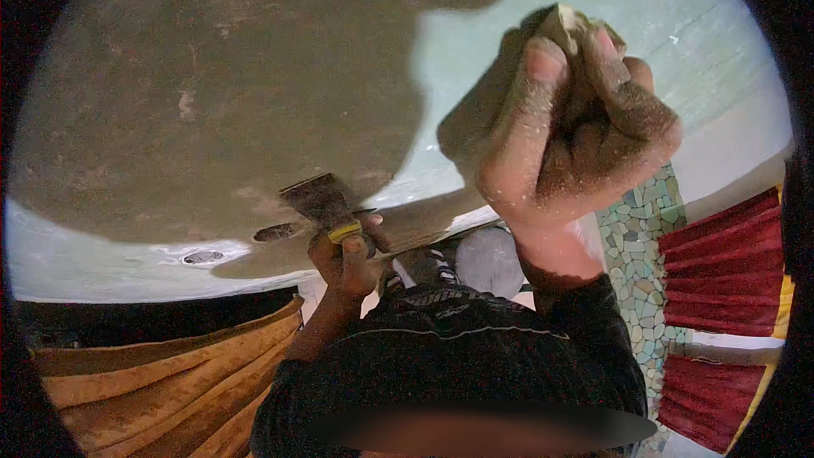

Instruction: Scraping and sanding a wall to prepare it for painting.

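My left hand grips the handle of a putty knife with a wide flat blade and a yellow band. The blade lies close to the pale green wall; whether it touches is unclear. My right hand is raised close to the camera, its fingers and thumb pinching a folded piece of what looks like sandpaper. Whitish dust coats the fingers. Behind the right hand the wall carries a dark shadow, and a much larger shadow covers its left part.
Two oval holes, one darker and one ringed with white, sit low in the wall. An orange-brown curtain hangs at lower left, red curtains at right beside a strip of stone mosaic. A round grey surface lies below.
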Demonstrator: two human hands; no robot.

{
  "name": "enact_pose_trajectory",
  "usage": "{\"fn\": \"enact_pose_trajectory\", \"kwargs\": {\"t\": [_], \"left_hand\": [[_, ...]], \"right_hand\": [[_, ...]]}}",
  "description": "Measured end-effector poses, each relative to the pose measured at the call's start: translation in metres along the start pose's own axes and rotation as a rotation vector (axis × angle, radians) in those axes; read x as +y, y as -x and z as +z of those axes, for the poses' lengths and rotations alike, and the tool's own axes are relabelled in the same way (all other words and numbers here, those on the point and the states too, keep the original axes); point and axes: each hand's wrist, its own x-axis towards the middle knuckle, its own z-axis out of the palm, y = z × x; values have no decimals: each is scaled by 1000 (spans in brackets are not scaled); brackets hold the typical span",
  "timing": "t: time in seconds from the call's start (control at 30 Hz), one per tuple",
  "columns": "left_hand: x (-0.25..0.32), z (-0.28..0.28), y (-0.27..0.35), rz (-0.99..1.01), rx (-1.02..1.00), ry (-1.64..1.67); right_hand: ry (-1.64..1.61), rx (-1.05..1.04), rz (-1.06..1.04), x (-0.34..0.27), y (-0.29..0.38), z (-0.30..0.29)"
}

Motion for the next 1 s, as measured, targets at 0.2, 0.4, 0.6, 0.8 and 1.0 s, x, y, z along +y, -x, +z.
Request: {"fn": "enact_pose_trajectory", "kwargs": {"t": [0.2,0.4,0.6,0.8,1.0], "left_hand": [[-3,7,3,41,62,10],[-4,5,1,116,73,-118],[-7,4,1,73,86,-56],[-9,5,5,11,98,-102],[-11,-7,6,64,108,-97]], "right_hand": [[-197,-128,31,-7,120,-13],[-142,-107,127,-20,43,-5],[-119,-132,-2,-11,80,-12],[-43,-230,37,4,105,-22],[-218,-186,74,-8,51,-13]]}}
